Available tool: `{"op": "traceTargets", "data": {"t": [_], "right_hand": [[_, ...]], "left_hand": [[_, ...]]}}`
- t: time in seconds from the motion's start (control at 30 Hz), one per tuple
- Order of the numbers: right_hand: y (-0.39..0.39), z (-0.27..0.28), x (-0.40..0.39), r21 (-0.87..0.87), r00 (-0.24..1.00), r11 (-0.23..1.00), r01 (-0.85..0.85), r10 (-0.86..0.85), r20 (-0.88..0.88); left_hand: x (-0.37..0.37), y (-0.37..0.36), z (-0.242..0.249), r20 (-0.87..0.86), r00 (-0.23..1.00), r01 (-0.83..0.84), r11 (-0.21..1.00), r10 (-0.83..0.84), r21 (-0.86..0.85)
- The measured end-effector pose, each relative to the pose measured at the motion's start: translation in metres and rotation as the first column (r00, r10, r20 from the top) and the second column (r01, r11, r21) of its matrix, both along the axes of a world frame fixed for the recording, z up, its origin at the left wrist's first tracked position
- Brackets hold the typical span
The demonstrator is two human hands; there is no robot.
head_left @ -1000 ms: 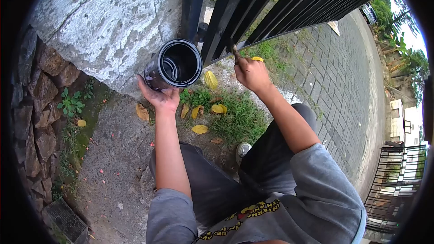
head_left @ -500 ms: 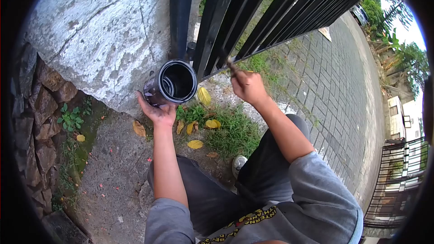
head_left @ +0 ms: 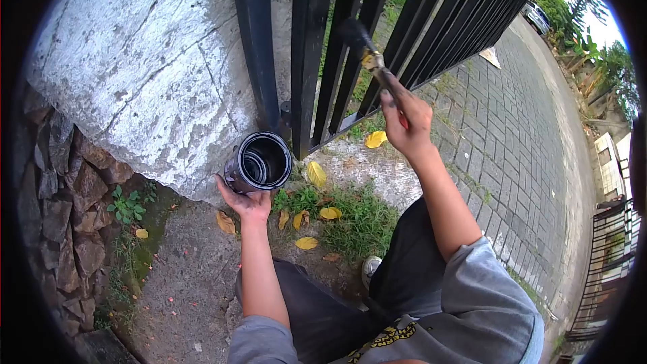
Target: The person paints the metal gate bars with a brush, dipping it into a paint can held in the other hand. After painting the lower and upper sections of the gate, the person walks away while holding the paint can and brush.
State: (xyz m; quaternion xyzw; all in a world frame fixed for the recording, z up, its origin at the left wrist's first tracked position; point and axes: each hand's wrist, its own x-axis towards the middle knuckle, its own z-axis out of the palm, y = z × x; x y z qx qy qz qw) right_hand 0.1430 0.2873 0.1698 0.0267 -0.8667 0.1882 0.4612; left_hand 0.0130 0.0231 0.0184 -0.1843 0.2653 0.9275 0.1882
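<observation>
My left hand is wrapped round the lower side of a paint can, whose open top shows dark paint inside. In my right hand is a paintbrush, gripped by its handle. Its dark bristles point up and to the left and overlap the bars of a black metal gate. Dark smears mark the fingers of both hands. The can is close to the foot of the nearest gate post.
A whitish, weathered concrete block fills the upper left, above a stone wall. Grass and yellow leaves lie below the gate. Grey paving stretches along the right, with another barred gate beyond.
My right hand has raised the paintbrush up and to the right, and its bristles now show in front of the bars. The can sits lower in view as the camera has shifted.
</observation>
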Motion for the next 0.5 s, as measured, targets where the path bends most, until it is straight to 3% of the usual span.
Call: {"op": "traceTargets", "data": {"t": [0.03, 0.1, 0.13, 0.2, 0.3, 0.4, 0.43, 0.5], "right_hand": [[0.0, 0.003, 0.003, -0.007, 0.998, 1.0, 0.0, 0.001, 0.069], [0.017, -0.015, 0.009, -0.029, 0.892, 0.987, -0.16, 0.158, 0.424], [0.016, -0.023, 0.008, 0.184, 0.905, 0.974, -0.132, 0.043, 0.423], [0.014, -0.013, 0.004, 0.024, 0.988, 0.992, -0.122, 0.119, 0.095], [0.007, 0.026, 0.002, -0.031, 0.992, 0.999, 0.036, -0.039, -0.116], [0.023, -0.006, 0.007, 0.085, 0.965, 0.987, -0.133, 0.11, 0.238], [0.016, -0.008, 0.01, 0.106, 0.967, 0.991, -0.088, 0.059, 0.249], [0.02, 0.001, 0.005, 0.151, 1.0, 0.988, -0.028, 0.027, 0.005]], "left_hand": [[0.001, -0.002, -0.004, -0.011, 1.0, 0.013, 1.0, -0.013, 0.009], [-0.003, -0.003, -0.01, -0.046, 0.998, 0.04, 0.999, -0.038, 0.036], [-0.003, -0.004, -0.012, -0.058, 0.998, 0.037, 0.999, -0.036, 0.028], [-0.005, -0.006, -0.014, -0.082, 0.996, 0.023, 1.0, -0.023, 0.006], [-0.001, -0.003, -0.003, -0.017, 1.0, -0.024, 0.999, 0.023, -0.043], [-0.001, -0.003, -0.007, -0.043, 0.999, -0.009, 1.0, 0.008, -0.021], [-0.003, -0.006, -0.01, -0.064, 0.998, 0.002, 1.0, -0.003, -0.008], [-0.005, -0.009, -0.012, -0.093, 0.996, 0.006, 1.0, -0.006, 0.0]]}}
